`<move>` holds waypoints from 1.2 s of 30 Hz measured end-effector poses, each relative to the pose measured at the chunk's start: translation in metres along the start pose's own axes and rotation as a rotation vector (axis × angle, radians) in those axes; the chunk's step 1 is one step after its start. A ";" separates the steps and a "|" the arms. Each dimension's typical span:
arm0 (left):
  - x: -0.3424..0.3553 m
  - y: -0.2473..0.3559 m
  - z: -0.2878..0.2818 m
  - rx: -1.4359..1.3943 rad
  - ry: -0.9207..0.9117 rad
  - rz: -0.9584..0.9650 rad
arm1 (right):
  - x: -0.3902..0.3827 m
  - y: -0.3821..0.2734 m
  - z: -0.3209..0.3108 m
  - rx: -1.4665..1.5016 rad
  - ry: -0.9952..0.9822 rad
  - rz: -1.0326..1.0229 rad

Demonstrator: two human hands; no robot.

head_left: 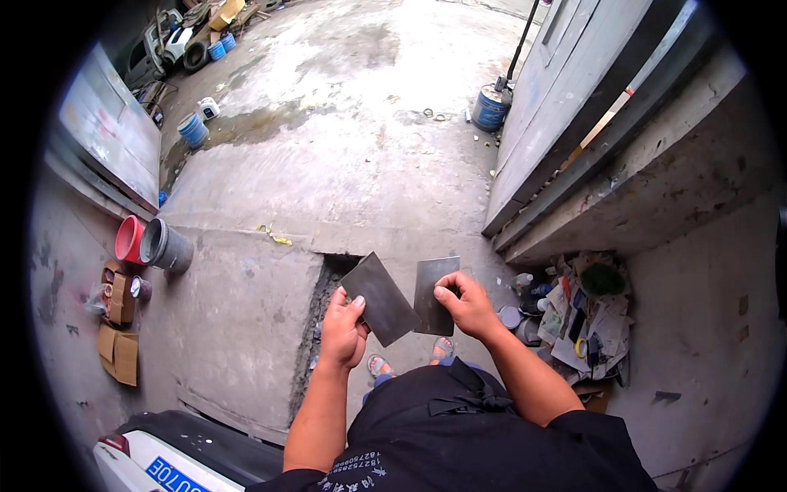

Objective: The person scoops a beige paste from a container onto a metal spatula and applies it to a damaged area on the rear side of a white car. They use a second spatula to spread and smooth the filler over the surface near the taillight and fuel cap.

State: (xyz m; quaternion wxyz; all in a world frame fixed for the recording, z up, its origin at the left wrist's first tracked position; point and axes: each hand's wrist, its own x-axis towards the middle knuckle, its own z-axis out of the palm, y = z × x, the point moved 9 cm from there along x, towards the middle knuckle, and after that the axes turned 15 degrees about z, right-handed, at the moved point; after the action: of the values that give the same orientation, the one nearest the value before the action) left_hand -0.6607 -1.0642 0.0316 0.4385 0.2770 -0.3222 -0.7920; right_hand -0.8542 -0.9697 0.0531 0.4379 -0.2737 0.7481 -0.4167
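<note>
My left hand (343, 330) is closed on a dark grey rectangular sheet (381, 297), thumb on its upper face and fingers beneath. The sheet is tilted, its upper left corner pointing away from me. Beside it, my right hand (470, 307) pinches a second dark grey sheet (427, 289) by its right side. This one stands closer to upright. Near my body the lower corners of the two sheets come close together; whether they touch I cannot tell. Both are held in front of my waist, above my sandalled feet (443, 348).
A narrow trench (305, 354) cuts the concrete floor left of my feet. Buckets (167, 246) and cardboard boxes (119, 353) line the left wall. A white car (135, 455) is at lower left. Papers and cans (590, 328) pile up at right, by an open metal door (566, 107).
</note>
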 end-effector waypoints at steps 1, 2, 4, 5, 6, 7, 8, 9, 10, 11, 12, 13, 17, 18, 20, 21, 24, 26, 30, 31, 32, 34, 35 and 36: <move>-0.001 -0.001 -0.001 0.021 -0.026 -0.007 | 0.003 0.006 -0.001 0.022 -0.018 0.012; -0.002 -0.002 0.001 0.040 -0.055 -0.014 | 0.006 0.011 -0.003 0.042 -0.033 0.022; -0.004 -0.002 0.005 0.023 -0.054 -0.049 | 0.007 0.013 -0.007 0.115 -0.050 -0.027; -0.006 -0.004 0.004 0.022 -0.056 -0.054 | 0.008 0.014 -0.008 0.151 -0.062 -0.052; -0.008 -0.005 0.003 0.021 -0.059 -0.059 | 0.009 0.014 -0.009 0.165 -0.065 -0.070; -0.010 -0.005 0.005 0.002 -0.059 -0.060 | 0.009 0.014 -0.009 0.178 -0.069 -0.087; -0.012 -0.008 0.003 -0.019 -0.051 -0.062 | 0.009 0.012 -0.010 0.191 -0.073 -0.104; -0.013 -0.013 -0.001 -0.041 -0.043 -0.065 | 0.008 0.010 -0.010 0.212 -0.078 -0.117; -0.013 -0.017 -0.006 -0.063 -0.034 -0.067 | 0.006 0.006 -0.011 0.232 -0.084 -0.130; -0.015 -0.018 -0.008 -0.084 -0.043 -0.068 | 0.004 0.002 -0.011 0.255 -0.093 -0.144; -0.016 -0.020 -0.010 -0.101 -0.021 -0.071 | 0.003 0.000 -0.011 0.279 -0.103 -0.133; -0.016 -0.022 -0.011 -0.118 0.001 -0.074 | 0.001 -0.001 -0.011 0.304 -0.113 -0.122; -0.023 -0.035 -0.014 -0.119 0.064 -0.132 | -0.007 -0.009 -0.008 0.351 -0.118 -0.106; -0.025 -0.036 -0.014 -0.082 0.063 -0.128 | -0.009 -0.009 -0.009 0.282 -0.089 -0.107; -0.030 -0.040 -0.013 -0.010 0.062 -0.122 | -0.012 -0.011 -0.010 0.141 -0.031 -0.108; -0.031 -0.041 -0.011 0.001 0.071 -0.121 | -0.017 -0.017 -0.009 0.130 -0.018 -0.134; -0.035 -0.042 0.002 -0.037 0.077 -0.114 | -0.029 -0.028 -0.003 0.102 -0.009 -0.204; -0.033 -0.041 0.003 -0.010 0.091 -0.055 | -0.026 -0.022 0.009 0.094 -0.052 -0.245; -0.032 -0.033 0.005 0.003 0.142 0.072 | -0.040 -0.024 0.023 0.111 -0.117 -0.212; -0.031 -0.029 0.005 0.001 0.154 0.102 | -0.038 -0.014 0.030 0.113 -0.177 -0.207; -0.029 -0.029 0.008 -0.005 0.135 0.114 | -0.038 -0.008 0.032 0.092 -0.204 -0.226; -0.026 -0.028 0.014 -0.017 0.095 0.138 | -0.039 -0.002 0.034 0.049 -0.258 -0.261; -0.027 -0.025 0.013 -0.010 0.098 0.143 | -0.039 -0.006 0.034 0.108 -0.258 -0.259; -0.028 -0.022 0.013 -0.003 0.101 0.149 | -0.040 -0.013 0.032 0.167 -0.257 -0.257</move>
State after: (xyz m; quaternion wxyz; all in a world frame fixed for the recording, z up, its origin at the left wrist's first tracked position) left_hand -0.6681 -1.0273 0.0276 0.5122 0.2911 -0.3183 -0.7427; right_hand -0.8065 -0.9580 0.0724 0.4939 -0.3808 0.6080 -0.4913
